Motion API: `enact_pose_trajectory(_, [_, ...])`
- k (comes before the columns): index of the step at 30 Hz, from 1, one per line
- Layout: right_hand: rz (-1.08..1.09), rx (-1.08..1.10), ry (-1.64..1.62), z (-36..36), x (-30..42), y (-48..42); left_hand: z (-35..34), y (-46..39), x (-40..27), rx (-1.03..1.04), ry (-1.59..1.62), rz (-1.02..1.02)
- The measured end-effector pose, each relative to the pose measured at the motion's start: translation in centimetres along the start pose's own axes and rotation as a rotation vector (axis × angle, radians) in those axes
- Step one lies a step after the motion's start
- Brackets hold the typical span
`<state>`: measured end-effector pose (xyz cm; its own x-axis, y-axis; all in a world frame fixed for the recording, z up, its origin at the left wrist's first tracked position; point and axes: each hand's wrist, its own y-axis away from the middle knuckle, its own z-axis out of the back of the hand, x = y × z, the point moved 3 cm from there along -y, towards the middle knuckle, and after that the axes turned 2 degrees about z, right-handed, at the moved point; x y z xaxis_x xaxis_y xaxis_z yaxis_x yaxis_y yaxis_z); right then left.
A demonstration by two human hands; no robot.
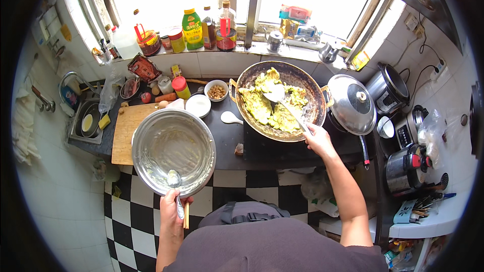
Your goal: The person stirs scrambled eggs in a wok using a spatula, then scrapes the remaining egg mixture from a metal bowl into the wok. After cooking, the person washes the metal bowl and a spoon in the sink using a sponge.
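My left hand [173, 208] grips the near rim of a large steel mixing bowl [172, 136], whose inside is smeared with thin batter. A metal spoon [174, 179] and a pair of wooden chopsticks [186, 215] are held in that hand too, the spoon's head lying inside the bowl. My right hand [317, 139] is closed around the handle of a spatula or ladle [291, 111]. Its head rests on yellow-green egg-like food [257, 105] in a two-handled wok [278, 136] on the stove. The wok's inner wall is browned.
A wooden cutting board [123, 136] lies left of the bowl, beside the sink [77, 138]. Behind are a white dish [198, 105], a bowl of nuts or similar bits [216, 91] and a white spoon [231, 118]. A lidded pan [351, 104] stands right of the wok. Bottles [193, 30] line the windowsill.
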<state>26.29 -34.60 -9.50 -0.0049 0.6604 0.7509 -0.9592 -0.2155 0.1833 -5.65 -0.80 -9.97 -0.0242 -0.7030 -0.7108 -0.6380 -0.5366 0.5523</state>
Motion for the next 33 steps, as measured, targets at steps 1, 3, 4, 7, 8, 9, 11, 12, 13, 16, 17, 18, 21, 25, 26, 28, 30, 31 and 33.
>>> enact_pose_trajectory(1, [-0.002,-0.033,-0.024,-0.5,-0.4,-0.3,0.0,-0.2,0.0,0.026,-0.007,0.01])
enact_pose_trajectory(3, [0.065,-0.117,0.007,-0.4,-1.3,0.0,-0.3,0.3,-0.2,-0.033,0.005,-0.008])
enact_pose_trajectory(4, [0.106,-0.162,0.041,0.1,-2.1,0.2,-0.5,0.6,-0.3,-0.06,0.01,-0.013])
enact_pose_trajectory(7, [0.245,-0.334,0.297,1.7,-0.6,1.7,-0.2,0.8,-0.5,-0.041,0.001,-0.035])
enact_pose_trajectory(8, [0.316,-0.42,0.423,2.3,-0.4,2.1,-0.4,0.9,-0.6,-0.063,0.021,-0.029])
enact_pose_trajectory(9, [0.385,-0.501,0.549,2.7,-0.1,2.7,-0.1,0.8,-0.5,-0.055,0.018,-0.031])
enact_pose_trajectory(11, [0.428,-0.517,0.847,2.7,2.1,3.8,0.8,0.4,-0.3,-0.045,0.004,-0.031])
enact_pose_trajectory(12, [0.484,-0.556,0.905,2.5,2.3,3.9,0.4,0.4,-0.3,-0.051,0.017,-0.023])
enact_pose_trajectory(13, [0.541,-0.595,0.964,2.1,2.4,3.9,0.2,0.3,-0.3,-0.054,0.019,-0.016])
enact_pose_trajectory(16, [0.532,-0.523,0.902,1.8,2.2,4.1,0.0,0.4,-0.2,-0.056,0.024,0.0])
enact_pose_trajectory(17, [0.489,-0.503,0.892,2.1,2.1,4.3,0.0,0.4,-0.2,-0.05,0.024,0.005])
enact_pose_trajectory(18, [0.441,-0.503,0.885,2.6,2.2,4.5,-0.1,0.4,-0.1,-0.044,0.026,0.006])
enact_pose_trajectory(21, [0.323,-0.508,0.859,4.8,2.5,5.2,0.0,0.3,0.0,-0.06,0.034,0.005])
enact_pose_trajectory(25, [0.279,-0.428,0.714,5.8,1.3,5.0,0.1,0.1,-0.1,-0.056,0.017,-0.008])
enact_pose_trajectory(26, [0.291,-0.414,0.701,5.5,1.4,4.9,0.2,0.0,-0.1,-0.054,0.021,-0.004])
enact_pose_trajectory(28, [0.288,-0.373,0.706,4.4,1.8,4.3,0.1,-0.1,-0.1,-0.043,0.022,-0.001])
enact_pose_trajectory(30, [0.383,-0.401,0.759,3.2,0.7,2.8,-0.1,-0.1,-0.2,-0.03,0.014,0.005])
enact_pose_trajectory(31, [0.384,-0.404,0.793,2.9,0.4,2.1,-0.2,-0.1,-0.2,-0.03,0.015,0.009])
enact_pose_trajectory(33, [0.346,-0.467,0.842,3.3,0.0,1.3,-0.2,0.0,-0.1,-0.036,0.021,0.013])
